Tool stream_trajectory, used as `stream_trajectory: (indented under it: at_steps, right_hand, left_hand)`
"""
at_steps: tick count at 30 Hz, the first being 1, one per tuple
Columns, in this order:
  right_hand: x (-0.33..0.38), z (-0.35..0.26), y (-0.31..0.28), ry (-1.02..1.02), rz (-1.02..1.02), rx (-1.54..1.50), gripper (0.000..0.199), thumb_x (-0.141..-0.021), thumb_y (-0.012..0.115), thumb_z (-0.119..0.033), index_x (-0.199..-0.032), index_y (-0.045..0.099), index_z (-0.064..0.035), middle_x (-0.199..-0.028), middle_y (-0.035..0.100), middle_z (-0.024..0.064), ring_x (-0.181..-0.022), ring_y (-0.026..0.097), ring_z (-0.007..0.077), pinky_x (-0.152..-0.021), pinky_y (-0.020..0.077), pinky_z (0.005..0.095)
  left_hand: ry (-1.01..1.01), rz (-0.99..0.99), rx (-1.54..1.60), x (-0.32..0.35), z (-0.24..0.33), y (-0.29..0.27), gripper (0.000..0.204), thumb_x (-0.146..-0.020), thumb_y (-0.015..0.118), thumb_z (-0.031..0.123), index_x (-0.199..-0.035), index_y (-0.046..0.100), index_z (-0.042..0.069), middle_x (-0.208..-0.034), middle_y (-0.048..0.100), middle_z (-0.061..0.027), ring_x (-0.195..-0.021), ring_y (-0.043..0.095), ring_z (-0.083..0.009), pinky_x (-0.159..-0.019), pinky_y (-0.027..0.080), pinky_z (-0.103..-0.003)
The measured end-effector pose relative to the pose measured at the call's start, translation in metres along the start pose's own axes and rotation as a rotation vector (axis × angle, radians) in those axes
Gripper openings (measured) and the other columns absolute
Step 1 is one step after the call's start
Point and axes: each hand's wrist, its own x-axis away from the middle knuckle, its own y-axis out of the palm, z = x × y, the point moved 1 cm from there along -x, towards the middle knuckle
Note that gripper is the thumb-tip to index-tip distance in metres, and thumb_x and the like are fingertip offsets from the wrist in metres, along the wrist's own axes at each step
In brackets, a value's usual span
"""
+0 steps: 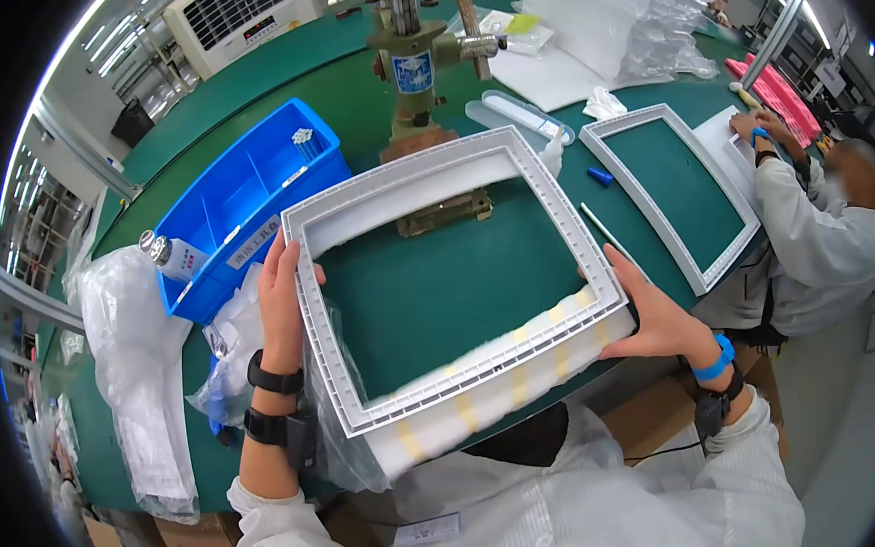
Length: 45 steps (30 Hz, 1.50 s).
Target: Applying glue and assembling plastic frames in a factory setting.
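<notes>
Workshop with long strip lights and a pale floor, bent by a fisheye view. A long green table point(92, 445) fills most of it. Behind stands a white cabinet point(242, 25) with a dark grille. On the right sits a co-worker point(816, 240) in a white coat. Clear plastic packaging point(593, 23) is heaped at the table's far side, near a green metal machine point(408, 125) on a column.

At centre, in front of the person, is a white rectangular frame point(569, 215), held over the near part of the table, with yellow-striped white padding point(494, 380) along its lower side. The left hand point(279, 303) has its fingers clamped around the left bar. The right hand point(660, 315) grips the lower right corner, thumb and forefinger spread; its other fingers are partly hidden. A second frame point(698, 268) lies to the right; a blue divided bin point(303, 201) stands to the left.

Writing: a white label point(253, 243) with dark characters on the bin, a blue plate point(412, 72) with pale markings on the machine, a printed card point(426, 531) on the person's coat, and small print on a white bottle point(178, 259).
</notes>
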Motion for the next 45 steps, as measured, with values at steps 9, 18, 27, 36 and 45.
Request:
stream_trajectory:
  at_steps: [9,18,27,36,45]
  right_hand:
    - [-0.024,0.009,-0.009,0.035,-0.133,-0.286,0.123,-0.065,0.09,-0.025,-0.154,0.008,-0.0036,-0.146,0.044,0.0151,-0.138,0.038,0.028,-0.114,0.026,0.0389]
    - [-0.111,0.036,-0.052,0.173,0.405,0.09,0.056,-0.079,0.074,-0.018,-0.128,0.055,-0.0009,-0.11,0.066,0.0168,-0.088,0.067,0.0195,-0.079,0.0524,0.0309]
    - [-0.157,0.074,-0.03,0.147,0.528,0.336,0.035,-0.076,0.074,-0.032,-0.092,0.068,-0.0025,-0.084,0.07,0.0154,-0.078,0.067,0.0345,-0.069,0.0529,0.0406]
    - [-0.136,0.081,-0.043,0.319,0.576,0.383,0.036,-0.076,0.075,-0.034,-0.095,0.067,-0.0042,-0.082,0.07,0.0123,-0.075,0.068,0.0324,-0.067,0.0538,0.0402]
    - [-0.057,-0.008,-0.027,-0.074,0.636,0.163,0.036,-0.08,0.074,-0.02,-0.111,0.063,-0.0059,-0.091,0.067,0.0073,-0.068,0.061,0.0223,-0.064,0.0489,0.0334]
  left_hand:
    - [0.004,0.004,0.0,0.0,-0.008,-0.004,0.046,-0.1,0.049,0.021,-0.142,0.045,0.003,-0.081,0.06,-0.0003,-0.062,0.057,-0.0078,-0.054,0.044,-0.021]
    - [0.018,0.001,0.011,-0.006,-0.013,-0.005,0.046,-0.1,0.048,0.02,-0.142,0.044,0.002,-0.085,0.061,-0.0018,-0.062,0.057,-0.0083,-0.055,0.044,-0.021]
    - [0.036,-0.062,0.003,-0.001,-0.016,-0.013,0.049,-0.1,0.048,0.02,-0.145,0.04,0.001,-0.105,0.065,-0.0076,-0.065,0.061,-0.0114,-0.059,0.048,-0.023]
    - [0.065,-0.108,0.001,-0.005,-0.011,0.002,0.05,-0.1,0.048,0.018,-0.146,0.038,0.001,-0.112,0.066,-0.0091,-0.068,0.064,-0.014,-0.061,0.05,-0.025]
    - [0.028,0.133,0.076,-0.019,-0.044,-0.023,0.043,-0.101,0.047,0.025,-0.135,0.049,-0.002,-0.101,0.066,-0.0105,-0.075,0.065,-0.0151,-0.067,0.051,-0.025]
